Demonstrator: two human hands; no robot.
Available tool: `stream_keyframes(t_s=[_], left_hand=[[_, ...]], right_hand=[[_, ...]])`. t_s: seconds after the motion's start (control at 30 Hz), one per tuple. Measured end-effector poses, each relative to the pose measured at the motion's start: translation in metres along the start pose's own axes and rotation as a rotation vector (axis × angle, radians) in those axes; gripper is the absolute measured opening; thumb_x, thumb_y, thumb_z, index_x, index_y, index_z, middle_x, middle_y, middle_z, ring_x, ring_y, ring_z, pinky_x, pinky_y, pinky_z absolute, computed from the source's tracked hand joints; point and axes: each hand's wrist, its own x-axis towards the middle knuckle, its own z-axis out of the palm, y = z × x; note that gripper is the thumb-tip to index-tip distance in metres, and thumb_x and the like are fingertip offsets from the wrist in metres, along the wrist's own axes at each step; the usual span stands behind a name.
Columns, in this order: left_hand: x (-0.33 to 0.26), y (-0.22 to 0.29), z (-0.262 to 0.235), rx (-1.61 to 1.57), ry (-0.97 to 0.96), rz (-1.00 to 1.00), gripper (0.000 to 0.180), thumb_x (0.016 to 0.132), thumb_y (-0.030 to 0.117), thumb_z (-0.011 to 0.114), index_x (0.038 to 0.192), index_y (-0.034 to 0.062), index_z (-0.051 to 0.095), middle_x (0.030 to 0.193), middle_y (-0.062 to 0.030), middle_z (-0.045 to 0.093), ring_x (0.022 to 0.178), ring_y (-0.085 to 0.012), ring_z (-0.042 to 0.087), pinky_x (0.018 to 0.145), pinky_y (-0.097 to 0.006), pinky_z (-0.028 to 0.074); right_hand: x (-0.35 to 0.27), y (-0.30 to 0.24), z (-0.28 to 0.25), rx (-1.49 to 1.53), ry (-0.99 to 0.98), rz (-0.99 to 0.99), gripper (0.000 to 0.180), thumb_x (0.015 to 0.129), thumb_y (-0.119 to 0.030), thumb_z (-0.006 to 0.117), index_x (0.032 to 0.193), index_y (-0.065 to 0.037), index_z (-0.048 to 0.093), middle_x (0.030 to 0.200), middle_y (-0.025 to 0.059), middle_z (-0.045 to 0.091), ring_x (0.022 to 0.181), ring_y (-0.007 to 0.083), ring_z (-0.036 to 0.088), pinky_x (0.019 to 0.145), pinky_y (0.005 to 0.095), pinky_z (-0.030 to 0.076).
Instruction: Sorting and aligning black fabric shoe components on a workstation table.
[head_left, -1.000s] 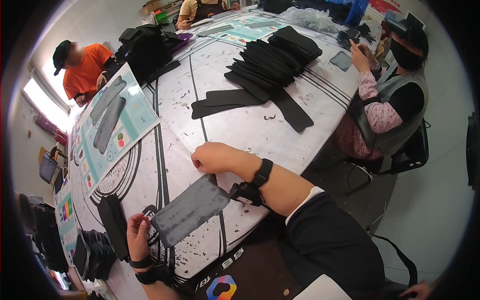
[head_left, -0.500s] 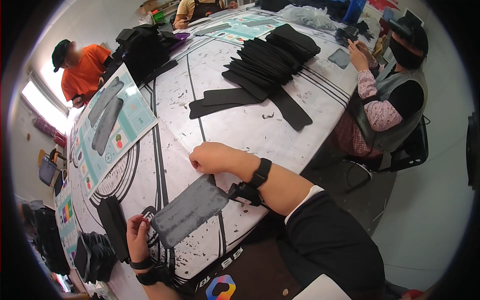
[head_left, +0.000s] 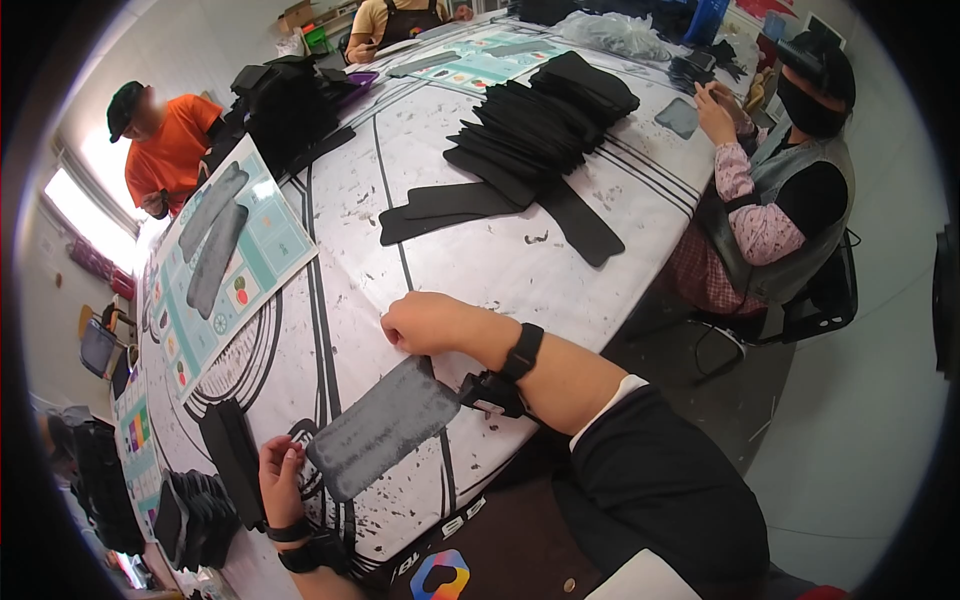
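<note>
A grey, chalky-looking rectangular piece lies on the table in front of me, slanting up to the right. At its lower left end is my left hand, thumb and fingertips drawn together beside a small dark shape; whether they pinch anything is too small to tell. Just beyond the piece's far end, my right hand is curled closed above the table. Its fingers hide whatever may be inside. Both wrists wear black bands. Left of my left hand lies a narrow stack of black strips.
Ahead stands a long row of black flat pieces, some lying loose. A patterned board with two grey smeared strips is at left. More black pieces sit lower left. Co-workers sit right, far left and at the far end.
The view has shifted slightly, and the table things sit a little lower in it. Both my hands keep nearly the same pose beside the grey piece.
</note>
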Motion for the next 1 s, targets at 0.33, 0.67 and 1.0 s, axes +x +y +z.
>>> stream_keyframes(t_s=[0.33, 0.67, 1.0], left_hand=[[-0.0002, 0.0010, 0.0024, 0.023, 0.004, 0.006, 0.016, 0.091, 0.006, 0.049, 0.107, 0.0017, 0.051, 0.094, -0.0018, 0.054, 0.084, -0.0093, 0.053, 0.076, -0.021, 0.044], [0.0005, -0.0008, 0.0014, 0.003, 0.009, 0.019, 0.016, 0.091, 0.007, 0.049, 0.107, 0.0020, 0.052, 0.094, -0.0017, 0.055, 0.084, -0.0094, 0.054, 0.076, -0.021, 0.044], [0.0001, -0.0006, 0.0020, -0.014, 0.029, 0.006, 0.017, 0.091, 0.008, 0.050, 0.107, 0.0018, 0.052, 0.094, -0.0021, 0.056, 0.083, -0.0096, 0.055, 0.075, -0.021, 0.044]], right_hand=[[0.0014, 0.0015, 0.0014, 0.022, 0.003, 0.009, 0.013, 0.068, -0.005, 0.058, 0.078, -0.011, 0.065, 0.080, 0.0089, 0.064, 0.081, 0.0281, 0.061, 0.068, 0.0381, 0.048], [0.0016, 0.0033, 0.0039, 0.022, 0.022, -0.004, 0.008, 0.070, -0.010, 0.062, 0.078, -0.010, 0.064, 0.079, 0.0095, 0.064, 0.080, 0.0287, 0.061, 0.069, 0.0386, 0.048], [0.0002, 0.0030, 0.0034, 0.029, 0.032, -0.014, 0.008, 0.070, -0.010, 0.062, 0.078, -0.011, 0.064, 0.079, 0.0088, 0.064, 0.080, 0.0283, 0.061, 0.069, 0.0384, 0.048]])
